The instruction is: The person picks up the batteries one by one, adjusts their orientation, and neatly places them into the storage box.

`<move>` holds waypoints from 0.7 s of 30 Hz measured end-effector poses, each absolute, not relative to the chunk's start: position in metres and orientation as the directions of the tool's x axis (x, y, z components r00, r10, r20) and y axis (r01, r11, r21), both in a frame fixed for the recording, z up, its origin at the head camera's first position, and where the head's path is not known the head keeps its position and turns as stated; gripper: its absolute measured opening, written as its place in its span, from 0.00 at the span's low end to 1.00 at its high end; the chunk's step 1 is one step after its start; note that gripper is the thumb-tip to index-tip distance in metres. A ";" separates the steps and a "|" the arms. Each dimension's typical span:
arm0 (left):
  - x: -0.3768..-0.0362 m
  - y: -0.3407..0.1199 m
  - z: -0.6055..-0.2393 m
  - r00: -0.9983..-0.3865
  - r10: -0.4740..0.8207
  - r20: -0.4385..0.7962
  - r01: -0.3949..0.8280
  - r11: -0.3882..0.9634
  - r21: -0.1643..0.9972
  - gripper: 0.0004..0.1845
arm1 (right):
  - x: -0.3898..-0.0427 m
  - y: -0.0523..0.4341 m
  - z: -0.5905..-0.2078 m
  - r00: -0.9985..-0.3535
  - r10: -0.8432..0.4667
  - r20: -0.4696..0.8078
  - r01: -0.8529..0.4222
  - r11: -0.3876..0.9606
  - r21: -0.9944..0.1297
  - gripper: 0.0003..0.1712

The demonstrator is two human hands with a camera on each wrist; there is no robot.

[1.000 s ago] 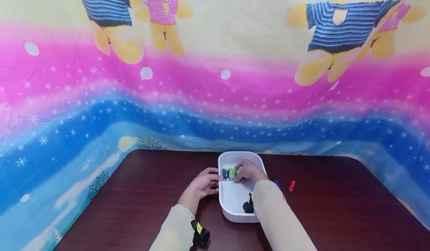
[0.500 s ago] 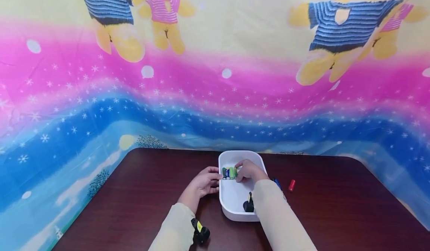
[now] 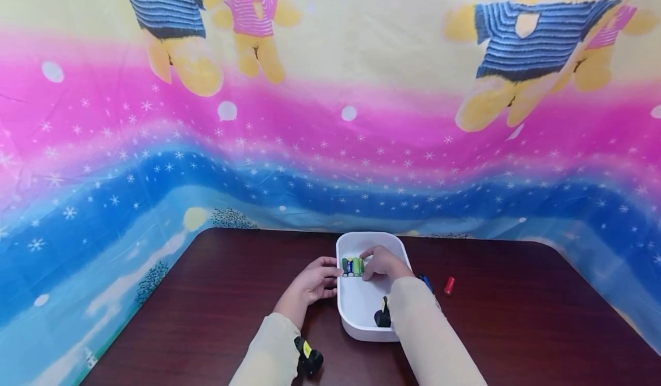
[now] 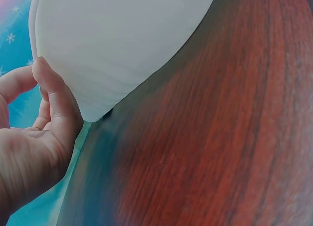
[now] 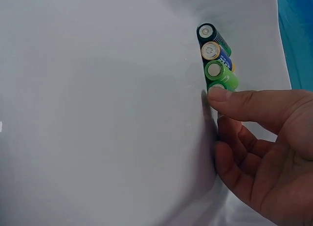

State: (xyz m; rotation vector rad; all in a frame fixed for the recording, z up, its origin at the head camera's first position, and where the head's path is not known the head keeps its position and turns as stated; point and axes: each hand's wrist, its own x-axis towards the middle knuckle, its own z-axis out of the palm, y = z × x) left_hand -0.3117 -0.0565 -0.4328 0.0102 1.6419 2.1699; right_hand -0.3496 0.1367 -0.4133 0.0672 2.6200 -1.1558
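Observation:
A white plastic tub (image 3: 361, 311) stands on the table, and several batteries (image 3: 353, 266) lie side by side in a row against its far left part. My right hand (image 3: 383, 262) reaches inside and pinches the end battery (image 5: 216, 87), a green one, with the thumb over its end; the fingers hide much of it. In the right wrist view, a light green battery (image 5: 221, 72), a blue and yellow battery (image 5: 215, 52) and a dark green battery (image 5: 209, 33) line up beside it. My left hand (image 3: 312, 280) holds the tub's left side, fingertips at the rim.
A red battery-sized cylinder (image 3: 449, 285) lies on the dark wooden table (image 3: 516, 317) to the right of the tub. A blue object (image 3: 426, 281) shows partly behind the right forearm. A printed cloth (image 3: 330, 162) hangs around the table's far edge.
The view shifts very slightly. Both hands, the tub and the batteries stay practically where they were.

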 end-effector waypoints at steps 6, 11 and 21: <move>-0.312 -0.056 -0.433 -0.914 0.330 -0.236 -0.316 -0.213 0.924 0.22 | -0.350 0.136 -0.413 -0.958 -0.065 -0.278 0.160 0.685 -0.711 0.33; -0.312 -0.056 -0.434 -0.915 0.326 -0.238 -0.316 -0.212 0.925 0.22 | -0.351 0.137 -0.414 -0.958 -0.070 -0.278 0.152 0.699 -0.698 0.33; -0.312 -0.056 -0.434 -0.916 0.323 -0.237 -0.315 -0.215 0.925 0.22 | -0.352 0.136 -0.415 -0.954 -0.071 -0.292 0.158 0.706 -0.690 0.33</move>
